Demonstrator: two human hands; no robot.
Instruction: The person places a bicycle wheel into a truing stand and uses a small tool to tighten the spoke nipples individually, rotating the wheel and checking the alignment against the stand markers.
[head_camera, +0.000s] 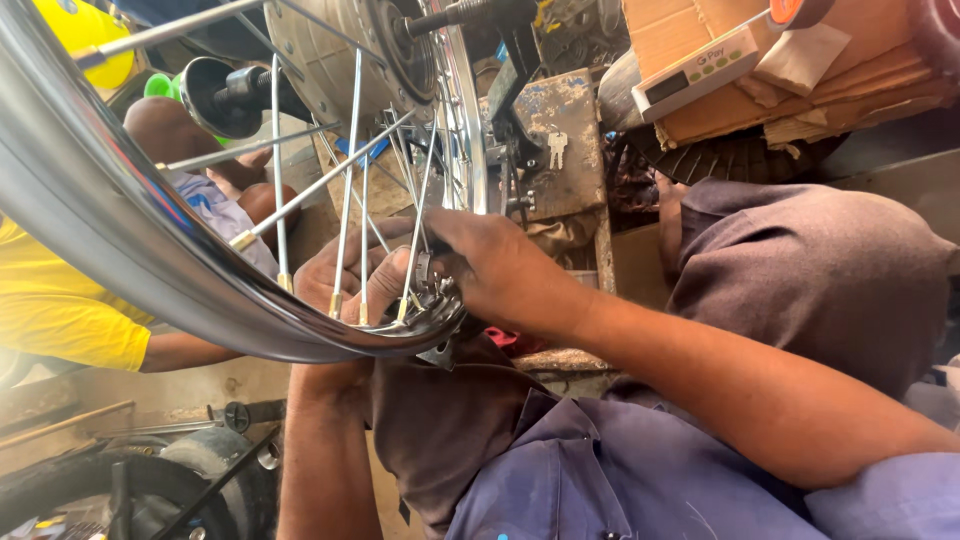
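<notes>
The rim (130, 240) lay across the person's lap, its spokes (345, 200) running up to the hub (330, 50). The right hand (500, 265) pinched a small tool (425, 275) at a nipple; the left hand (340, 275) gripped the rim behind the spokes (someone in yellow (60, 310) sat beside)

We note stacked cardboard (850, 70) upper right, a paint-chipped metal plate (565, 140) beside it, dusty concrete floor (150, 385) in daylight.
</notes>
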